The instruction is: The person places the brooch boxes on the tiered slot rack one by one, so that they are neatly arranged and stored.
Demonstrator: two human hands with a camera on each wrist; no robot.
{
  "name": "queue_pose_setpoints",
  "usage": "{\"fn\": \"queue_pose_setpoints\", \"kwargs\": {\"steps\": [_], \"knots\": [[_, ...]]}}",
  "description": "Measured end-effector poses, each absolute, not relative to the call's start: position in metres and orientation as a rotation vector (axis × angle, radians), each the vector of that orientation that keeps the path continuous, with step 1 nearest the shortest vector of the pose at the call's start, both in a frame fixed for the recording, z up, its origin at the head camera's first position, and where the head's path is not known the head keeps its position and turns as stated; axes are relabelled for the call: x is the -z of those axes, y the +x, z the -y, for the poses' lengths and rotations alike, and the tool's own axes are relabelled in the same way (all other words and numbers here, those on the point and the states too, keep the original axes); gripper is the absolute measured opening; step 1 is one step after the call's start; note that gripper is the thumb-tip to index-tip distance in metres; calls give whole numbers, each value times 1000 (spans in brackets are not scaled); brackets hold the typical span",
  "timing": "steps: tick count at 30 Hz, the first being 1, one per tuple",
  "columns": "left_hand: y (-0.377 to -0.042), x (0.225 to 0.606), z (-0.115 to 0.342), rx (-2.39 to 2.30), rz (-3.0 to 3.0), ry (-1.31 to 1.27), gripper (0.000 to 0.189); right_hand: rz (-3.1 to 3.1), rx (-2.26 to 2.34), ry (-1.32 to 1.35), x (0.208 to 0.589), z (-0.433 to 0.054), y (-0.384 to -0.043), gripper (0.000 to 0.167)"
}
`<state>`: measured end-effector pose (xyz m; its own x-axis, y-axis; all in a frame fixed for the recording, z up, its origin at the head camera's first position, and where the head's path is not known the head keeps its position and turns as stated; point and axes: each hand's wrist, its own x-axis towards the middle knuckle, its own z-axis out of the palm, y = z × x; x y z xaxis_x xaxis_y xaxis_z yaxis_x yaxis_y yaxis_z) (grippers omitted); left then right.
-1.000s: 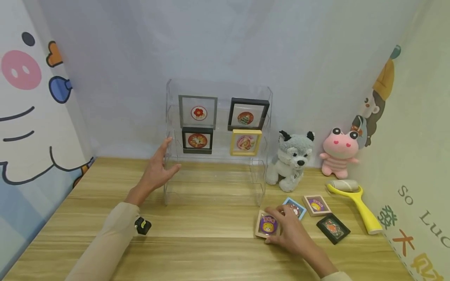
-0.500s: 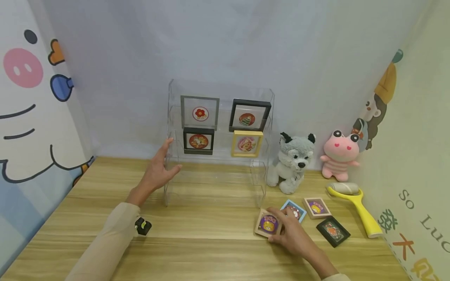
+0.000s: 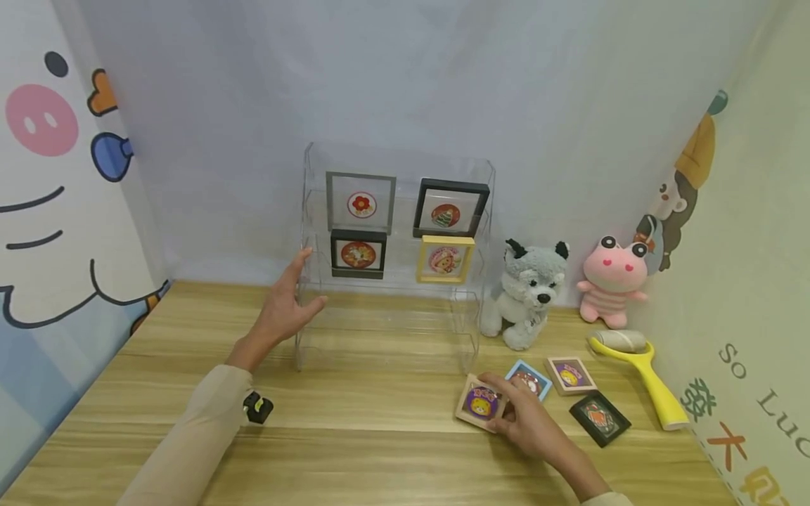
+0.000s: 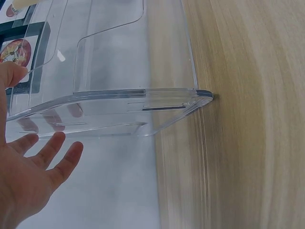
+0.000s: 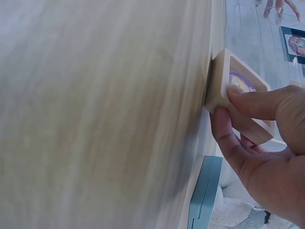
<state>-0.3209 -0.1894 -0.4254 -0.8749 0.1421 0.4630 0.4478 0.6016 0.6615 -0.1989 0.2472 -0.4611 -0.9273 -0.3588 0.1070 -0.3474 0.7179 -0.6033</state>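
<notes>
My left hand is at the left side of a clear acrylic display rack. Its fingers are spread and fairly straight outside the side panel, the thumb in front; whether they touch it I cannot tell. My right hand pinches a small wooden picture frame with a purple bear picture, low over the table. In the right wrist view the thumb presses the front of the wooden frame, with fingers below and behind. Next to that hand lies a blue frame, partly covered by the fingers.
Several frames stand on the rack's upper tiers, including a yellow frame. Another wooden frame and a black frame lie at right. Behind them are a husky plush, a pink frog plush and a yellow-handled lint roller.
My right hand has shifted its grip on the wooden frame, which is turned slightly and has moved a little left. The left hand stays by the rack. The head view has shifted slightly.
</notes>
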Motion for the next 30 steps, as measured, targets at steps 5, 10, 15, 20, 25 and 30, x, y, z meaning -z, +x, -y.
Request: {"fn": "queue_pose_setpoints", "kwargs": {"steps": [5, 10, 15, 20, 25, 30], "knots": [[-319, 425, 189, 1170, 2471, -470, 87, -2917, 980, -630, 460, -244, -197, 70], [-319, 424, 189, 1164, 2463, -471, 87, -2963, 932, -651, 454, -236, -198, 68], [-319, 425, 189, 1162, 2463, -472, 87, -3022, 919, -737, 441, -225, -203, 67], [-318, 424, 190, 1168, 2464, -466, 87, -3061, 964, -873, 423, -215, -213, 65], [-318, 425, 190, 1173, 2464, -470, 87, -3077, 983, -997, 407, -207, -226, 61], [-319, 425, 190, 1175, 2468, -476, 87, -3128, 991, -1068, 395, -198, -239, 58]]}}
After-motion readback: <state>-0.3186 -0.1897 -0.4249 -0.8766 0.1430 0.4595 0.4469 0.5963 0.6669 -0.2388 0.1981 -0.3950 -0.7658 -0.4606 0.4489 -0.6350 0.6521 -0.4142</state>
